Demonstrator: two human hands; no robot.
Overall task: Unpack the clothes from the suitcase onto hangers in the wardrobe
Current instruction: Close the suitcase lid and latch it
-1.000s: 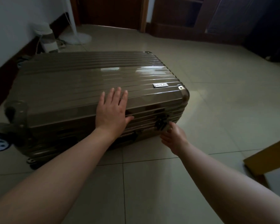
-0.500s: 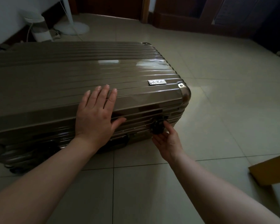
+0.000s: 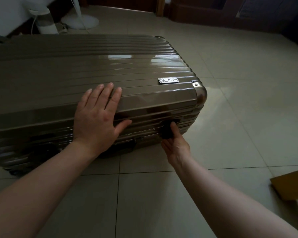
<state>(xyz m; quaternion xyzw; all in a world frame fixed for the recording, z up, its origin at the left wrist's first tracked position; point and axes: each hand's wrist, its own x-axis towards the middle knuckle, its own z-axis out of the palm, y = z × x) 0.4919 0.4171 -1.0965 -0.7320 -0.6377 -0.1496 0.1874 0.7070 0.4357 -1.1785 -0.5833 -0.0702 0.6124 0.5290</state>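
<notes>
Bronze ribbed suitcase (image 3: pixel 93 79) flat on tile floor (image 3: pixel 239 103), filling left and centre frame, lid shut; no clothes out, unpacking not begun. Left hand (image 3: pixel 97 117) splayed flat on lid edge. Right hand (image 3: pixel 175 145) fingers pinching dark latch (image 3: pixel 168 130), right of centre; a second ago merely touching it.
</notes>
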